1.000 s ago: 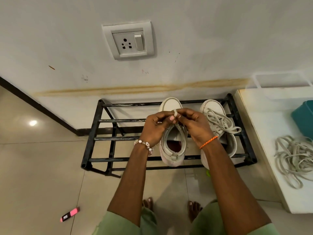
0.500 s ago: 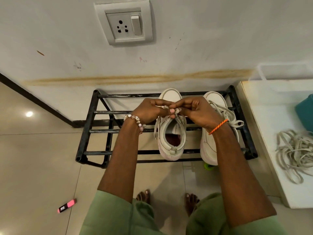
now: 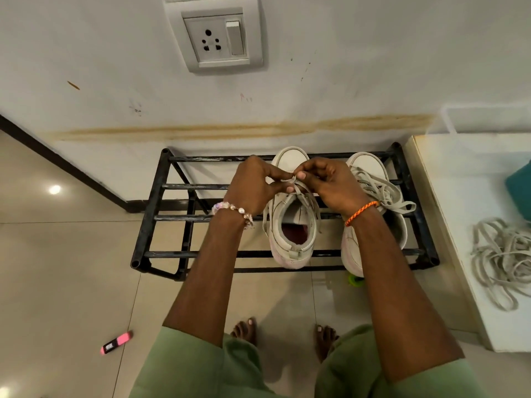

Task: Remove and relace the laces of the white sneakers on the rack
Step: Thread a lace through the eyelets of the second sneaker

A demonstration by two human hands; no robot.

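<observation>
**Both hands pinching a lace over the left-hand sneaker**

The black metal rack (image 3: 161,196) stands on the tiled floor against the wall, in the middle of the frame. Two white sneakers sit on its top bars, toes toward the wall. The sneaker nearer the centre (image 3: 291,225) lies directly under the hands; the second sneaker (image 3: 370,173) is just beside it to the right, partly covered by the right forearm, with its grey laces lying loose across its top.

The left hand (image 3: 250,182) and the right hand (image 3: 327,182) meet above the front of the centre sneaker, fingertips touching. Both are curled, thumb and fingers nipping the same grey lace (image 3: 304,191) at a point just behind the toe cap. From that pinch the lace runs down both sides of the shoe's opening toward the heel. Whether the lace passes through an eyelet at that spot I cannot tell; the fingers hide it.

The left wrist wears a beaded bracelet (image 3: 232,209), the right wrist an orange thread band (image 3: 361,212).

At the right edge of the frame a white table (image 3: 459,196) carries a loose heap of grey laces (image 3: 502,259), well apart from the hands. At the lower left a pink marker (image 3: 116,342) lies on the floor. A wall socket (image 3: 214,33) sits high in the frame, above the rack.
</observation>
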